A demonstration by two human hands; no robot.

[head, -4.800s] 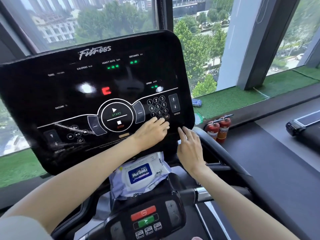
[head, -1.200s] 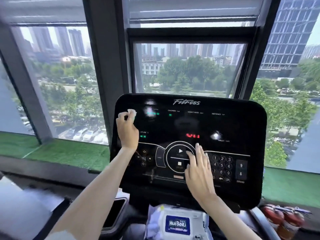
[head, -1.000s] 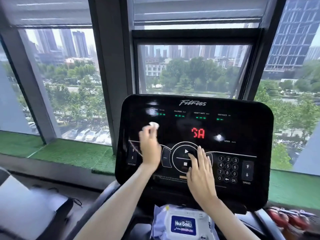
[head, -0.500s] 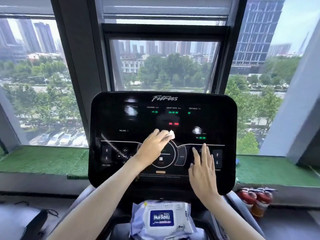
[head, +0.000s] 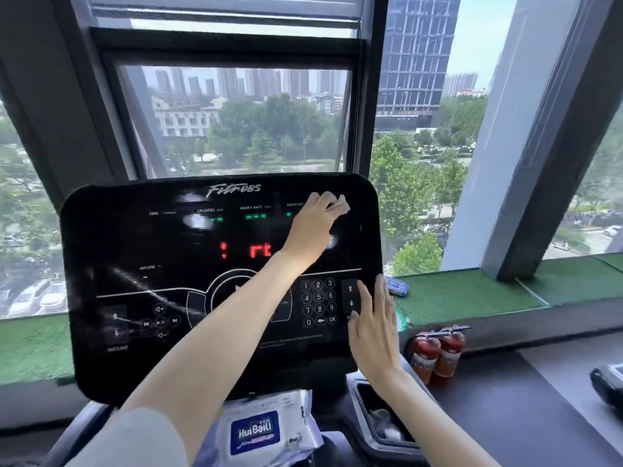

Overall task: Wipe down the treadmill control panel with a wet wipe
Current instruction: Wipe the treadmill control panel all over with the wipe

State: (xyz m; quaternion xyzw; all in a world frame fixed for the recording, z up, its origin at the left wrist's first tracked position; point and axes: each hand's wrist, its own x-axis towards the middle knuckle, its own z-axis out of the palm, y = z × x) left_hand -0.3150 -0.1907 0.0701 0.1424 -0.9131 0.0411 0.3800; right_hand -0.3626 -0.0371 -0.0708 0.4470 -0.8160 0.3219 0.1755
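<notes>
Black glossy treadmill control panel (head: 135,237) shows wet streaks well left of the fingers. Left hand (head: 312,230) curls round crumpled white wet wipe (head: 343,199), top-right corner. Right hand (head: 371,332) flat, straight-fingered, bracing below. Likely nearly done; right edge remains.

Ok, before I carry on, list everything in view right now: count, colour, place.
control panel: one, black, centre, red and green readouts lit
wet wipe: one, white, partly showing at the left fingertips
wipe pack: one, white with blue label, below the panel
side tray: one, black, right of the pack
fire extinguishers: two, red, floor right of the panel
turf ledge: one, green, along the windows
small packet: one, blue, on the ledge beside the panel
left hand: one, holds the wipe on the panel's upper right
right hand: one, flat on the speed keys
</notes>
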